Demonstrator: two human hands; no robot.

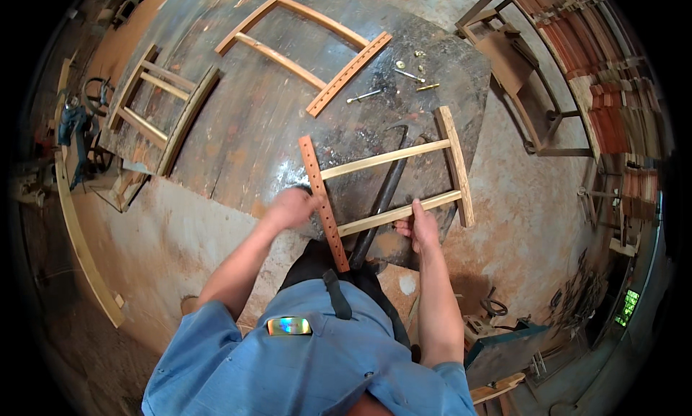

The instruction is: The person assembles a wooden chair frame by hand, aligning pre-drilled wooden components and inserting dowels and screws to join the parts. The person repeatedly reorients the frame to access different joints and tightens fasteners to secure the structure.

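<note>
A small wooden frame (394, 216) lies in front of me at the table's near edge. It has a reddish rail (321, 200) with a row of drilled holes, two pale crossbars and a plain rail (457, 167) at the right. My right hand (424, 227) grips the near crossbar, thumb on top. At the drilled rail, my left hand (292, 207) is closed with its fingertips against the wood; what they pinch, if anything, is too small to name. Beneath the frame runs a long black-handled tool (389, 182) with a curved metal head, perhaps a hammer.
On the dark worktable (245, 121) rest a larger drilled frame (349, 74) and, at the left, another frame (164, 92). Bolts (409, 75) and small brass-coloured bits (420, 54) lie beyond my frame. A wooden chair frame (515, 77) and stacked boards (613, 113) stand at the right.
</note>
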